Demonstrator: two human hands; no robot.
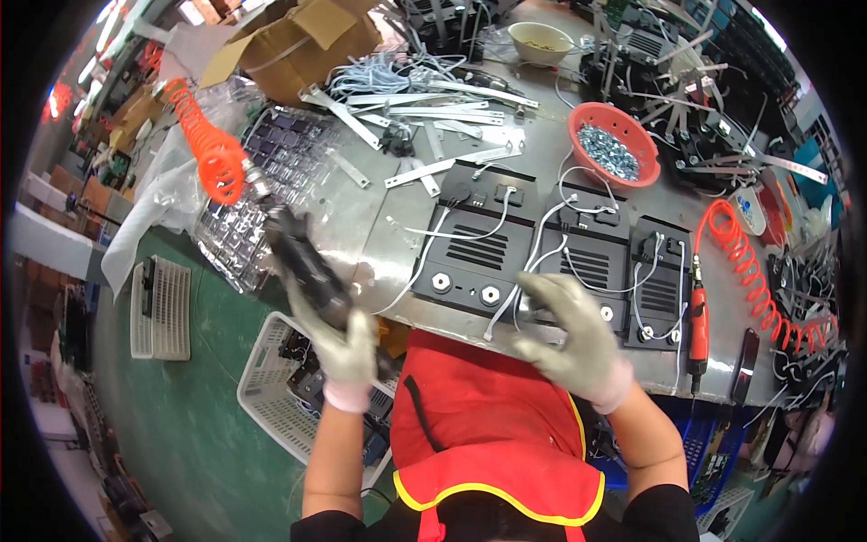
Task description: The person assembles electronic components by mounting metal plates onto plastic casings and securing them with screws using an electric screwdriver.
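Note:
My left hand, in a pale work glove, is closed around a black air screwdriver. An orange coiled hose is joined to its far end. The tool is blurred and tilted over the table's front left edge. My right hand, gloved too, has its fingers spread and holds nothing. It hovers over the near edge of the black slotted panels, hiding part of the middle panel. Beside that one lie a left panel and a right panel, with white wires across them.
A red bowl of small screws stands behind the panels. Metal strips and a cardboard box lie at the back left. A red air screwdriver lies on the right. Below the table edge stands a white crate.

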